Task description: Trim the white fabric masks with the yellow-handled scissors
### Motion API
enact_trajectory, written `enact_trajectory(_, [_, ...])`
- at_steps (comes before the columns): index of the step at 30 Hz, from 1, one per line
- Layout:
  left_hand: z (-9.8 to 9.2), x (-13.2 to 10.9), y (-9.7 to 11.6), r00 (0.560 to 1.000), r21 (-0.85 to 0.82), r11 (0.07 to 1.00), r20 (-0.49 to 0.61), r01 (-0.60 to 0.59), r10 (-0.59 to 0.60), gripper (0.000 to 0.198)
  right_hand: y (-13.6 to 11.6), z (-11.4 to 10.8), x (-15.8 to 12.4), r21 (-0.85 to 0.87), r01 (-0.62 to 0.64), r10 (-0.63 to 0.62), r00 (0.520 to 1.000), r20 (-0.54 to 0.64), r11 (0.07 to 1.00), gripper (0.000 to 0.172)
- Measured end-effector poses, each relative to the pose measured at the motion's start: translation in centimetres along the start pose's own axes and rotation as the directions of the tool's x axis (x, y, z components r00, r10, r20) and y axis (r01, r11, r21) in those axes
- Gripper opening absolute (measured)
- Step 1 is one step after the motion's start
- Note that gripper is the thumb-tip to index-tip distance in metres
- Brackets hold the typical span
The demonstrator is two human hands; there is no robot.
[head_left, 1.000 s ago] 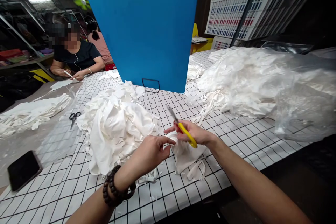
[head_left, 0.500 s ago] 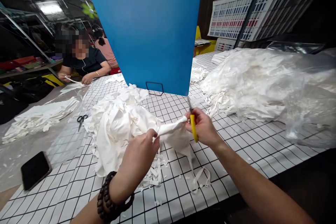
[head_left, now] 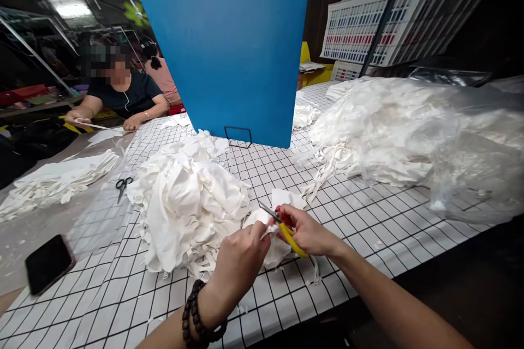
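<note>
My left hand (head_left: 244, 253), with dark beads round its wrist, pinches the edge of a white fabric piece (head_left: 289, 199). Closed round scissors (head_left: 291, 240) with yellow and red handles is my right hand (head_left: 313, 229), close beside the left. The blades point up and left above the left fingertips. Part of the fabric is hidden behind both hands, and thin strips hang from it over the table edge side. A heap of white fabric pieces (head_left: 184, 202) lies just left of my hands.
Black scissors (head_left: 123, 185) and a phone (head_left: 49, 264) lie on the left. A blue board (head_left: 229, 54) stands across the checked table (head_left: 352, 245). Plastic-covered white fabric (head_left: 388, 131) is piled right. A co-worker (head_left: 125, 95) handles a white strip far left.
My hands have come closer together. The right hand with the scissors moved down and left, turning the blades leftward; the left hand moved right and slightly down. The fabric is no longer stretched between them.
</note>
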State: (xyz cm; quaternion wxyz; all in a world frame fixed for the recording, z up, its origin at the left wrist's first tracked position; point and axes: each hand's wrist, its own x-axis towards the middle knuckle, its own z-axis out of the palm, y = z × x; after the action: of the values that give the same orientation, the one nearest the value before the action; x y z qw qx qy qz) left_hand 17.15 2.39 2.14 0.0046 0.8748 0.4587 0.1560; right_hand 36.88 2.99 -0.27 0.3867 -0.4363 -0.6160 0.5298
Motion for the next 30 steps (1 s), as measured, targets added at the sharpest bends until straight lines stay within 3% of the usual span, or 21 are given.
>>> enact_trajectory(4, [-0.4,-1.0,-0.5,0.987,-0.126,0.981,0.085,0.15,-0.14,0.008,0.4,0.1,0.1,-0.114,-0.014,-0.016,0.968,-0.25,0.993,0.02])
enact_trajectory(6, [-0.6,-1.3,-0.6,0.941,-0.378,0.876,0.266,0.3,-0.208,0.011,0.3,-0.1,-0.3,-0.08,0.045,-0.069,0.943,-0.326,0.996,0.022])
enact_trajectory(7, [-0.6,-1.4,-0.5,0.893,-0.524,0.75,0.405,0.404,-0.197,0.017,0.3,-0.2,-0.5,-0.067,0.087,-0.105,0.934,-0.34,0.994,0.022])
enact_trajectory(9, [-0.4,-1.4,-0.2,0.762,-0.69,0.38,0.645,0.616,-0.064,0.032,0.2,0.0,-0.9,-0.074,0.148,-0.165,0.922,-0.35,0.986,0.02])
enact_trajectory(11, [-0.1,-1.4,0.4,0.684,-0.688,0.051,0.726,0.724,0.07,0.041,0.2,0.3,-1.2,-0.114,0.159,-0.19,0.913,-0.361,0.981,0.019])
enact_trajectory(13, [0.3,-1.4,1.1,0.693,-0.68,-0.138,0.712,0.72,0.108,0.043,0.2,0.6,-1.4,-0.154,0.155,-0.204,0.898,-0.39,0.976,0.02])
enact_trajectory(17, [0.8,-1.6,1.8,0.766,-0.683,-0.39,0.636,0.617,0.098,0.038,0.5,0.3,-1.8,-0.155,0.177,-0.229,0.862,-0.453,0.972,0.021])
enact_trajectory(20, [1.1,-1.8,1.8,0.787,-0.616,-0.568,0.61,0.546,0.096,0.04,0.7,-0.3,-2.0,-0.137,0.186,-0.229,0.854,-0.467,0.973,0.023])
enact_trajectory(23, [1.5,-1.8,1.9,0.765,-0.553,-0.627,0.635,0.548,0.108,0.039,0.8,-0.5,-2.1,-0.121,0.183,-0.219,0.857,-0.467,0.976,0.025])
enact_trajectory(26, [1.8,-1.8,2.2,0.743,-0.573,-0.599,0.667,0.56,0.056,0.029,0.7,-0.5,-2.0,-0.093,0.195,-0.215,0.858,-0.466,0.976,0.026])
enact_trajectory(28, [1.7,-1.8,2.3,0.741,-0.613,-0.539,0.671,0.578,0.03,0.026,0.6,-0.4,-2.0,-0.083,0.203,-0.218,0.851,-0.477,0.976,0.025])
enact_trajectory(30, [1.4,-1.8,2.4,0.748,-0.679,-0.405,0.663,0.613,0.021,0.028,0.5,-0.5,-2.0,-0.083,0.206,-0.22,0.844,-0.488,0.975,0.024])
